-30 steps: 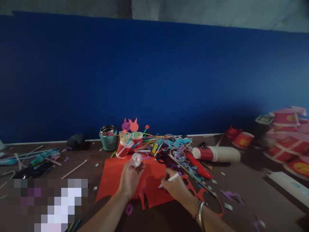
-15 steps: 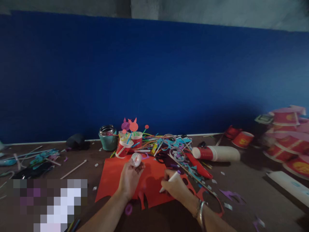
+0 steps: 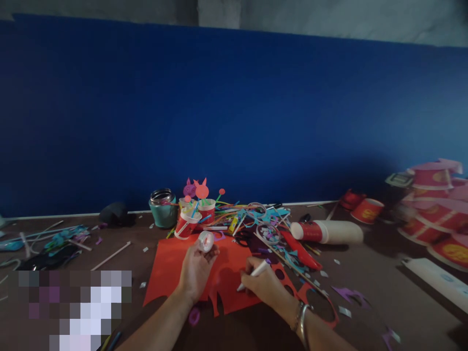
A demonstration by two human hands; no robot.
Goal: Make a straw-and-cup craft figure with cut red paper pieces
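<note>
My left hand (image 3: 197,270) is closed around a clear tape roll (image 3: 205,241), held up over the red paper (image 3: 168,263). In my right hand (image 3: 261,282) is a white marker (image 3: 258,270) with a purple end; its tip points down and left at the sheet. Whether the tip touches the paper is hard to tell. Pieces are cut out of the sheet's near edge, and round holes show on its right side. A small purple paper ring (image 3: 194,317) lies below the near edge.
Red and white paper cups (image 3: 187,225) with paper animal heads on sticks stand behind the sheet, beside a teal jar (image 3: 163,208). Straws and blue scraps (image 3: 265,215) pile up to their right. Stacked cups (image 3: 329,232) lie sideways. Pink-topped red cups (image 3: 435,209) stand far right.
My right hand has moved the marker slightly left, its tip shifting across the red paper. My left hand with the tape roll has stayed nearly still.
</note>
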